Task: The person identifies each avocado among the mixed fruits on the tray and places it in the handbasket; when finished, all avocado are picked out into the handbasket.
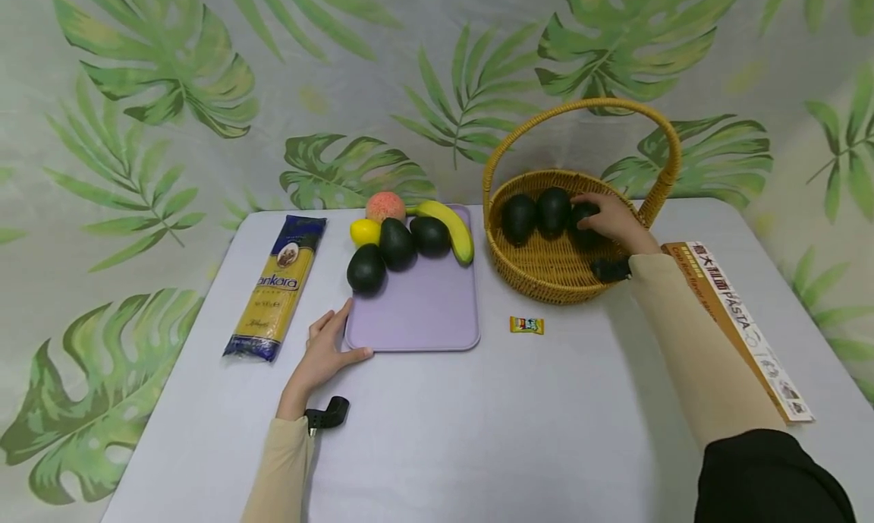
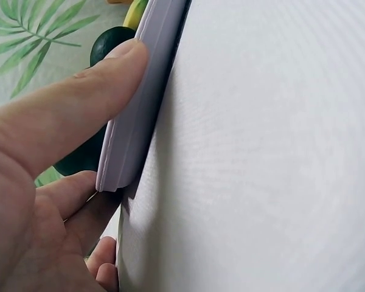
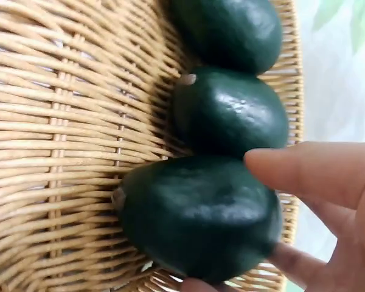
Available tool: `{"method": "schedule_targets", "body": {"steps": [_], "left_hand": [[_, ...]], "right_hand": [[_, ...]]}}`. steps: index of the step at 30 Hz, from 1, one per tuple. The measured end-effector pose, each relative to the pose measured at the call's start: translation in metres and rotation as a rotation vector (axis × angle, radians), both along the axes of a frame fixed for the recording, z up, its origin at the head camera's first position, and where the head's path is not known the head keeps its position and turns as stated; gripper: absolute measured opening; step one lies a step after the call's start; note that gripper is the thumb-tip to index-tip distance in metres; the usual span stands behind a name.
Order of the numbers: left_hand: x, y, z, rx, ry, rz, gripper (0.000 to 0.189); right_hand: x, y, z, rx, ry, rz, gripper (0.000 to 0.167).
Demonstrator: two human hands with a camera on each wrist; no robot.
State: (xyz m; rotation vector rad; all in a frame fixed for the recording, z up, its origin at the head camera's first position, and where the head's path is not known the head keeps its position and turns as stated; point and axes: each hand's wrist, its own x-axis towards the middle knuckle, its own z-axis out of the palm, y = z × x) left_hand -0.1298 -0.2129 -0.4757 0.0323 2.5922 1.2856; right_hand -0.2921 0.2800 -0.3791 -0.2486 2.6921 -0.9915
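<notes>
In the head view my right hand (image 1: pixel 611 221) reaches into the wicker basket (image 1: pixel 539 275) and grips the rightmost of three dark green avocados there. The right wrist view shows my thumb on one side of this avocado (image 3: pixel 201 213) and fingers on the other; another avocado (image 3: pixel 231 112) lies against it. My left hand (image 1: pixel 330 348) spans the near left corner of the lilac tray (image 1: pixel 423 318), thumb on the front edge, a finger at the left edge. On the tray are three more avocados (image 1: pixel 397 244), a banana (image 1: pixel 451 227), a yellow lemon (image 1: pixel 365 233) and a peach (image 1: pixel 385 207).
A bag of spaghetti (image 1: pixel 280 288) lies left of the tray. One small yellow-green wrapped candy (image 1: pixel 526 325) is in front of the basket. Under my right forearm, a long pasta box (image 1: pixel 740 329) lies along the table's right side. The basket's tall handle (image 1: pixel 580 105) arches above it.
</notes>
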Motion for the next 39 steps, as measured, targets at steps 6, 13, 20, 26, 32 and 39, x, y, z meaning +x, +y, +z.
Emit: {"method": "schedule_targets", "body": {"steps": [6, 13, 20, 26, 32, 39], "left_hand": [[0.0, 0.0, 0.001, 0.0, -0.005, 0.009, 0.098], [0.002, -0.001, 0.001, 0.004, 0.011, -0.002, 0.097], [0.002, -0.001, 0.001, 0.009, 0.004, 0.001, 0.097], [0.001, 0.0, 0.001, 0.007, 0.008, 0.002, 0.098], [0.002, 0.001, 0.001, 0.008, 0.014, -0.002, 0.098], [0.002, 0.0, 0.001, -0.002, 0.016, 0.002, 0.098]], "right_hand": [[0.011, 0.006, 0.019, -0.084, 0.001, 0.013, 0.055], [0.045, -0.01, 0.031, -0.226, 0.087, -0.003, 0.046], [0.083, -0.054, 0.017, -0.342, 0.131, 0.07, 0.041], [0.098, -0.111, -0.004, -0.431, 0.135, 0.202, 0.037], [0.1, -0.162, -0.018, -0.463, 0.119, 0.351, 0.04], [0.087, -0.201, -0.031, -0.5, 0.149, 0.428, 0.042]]}}
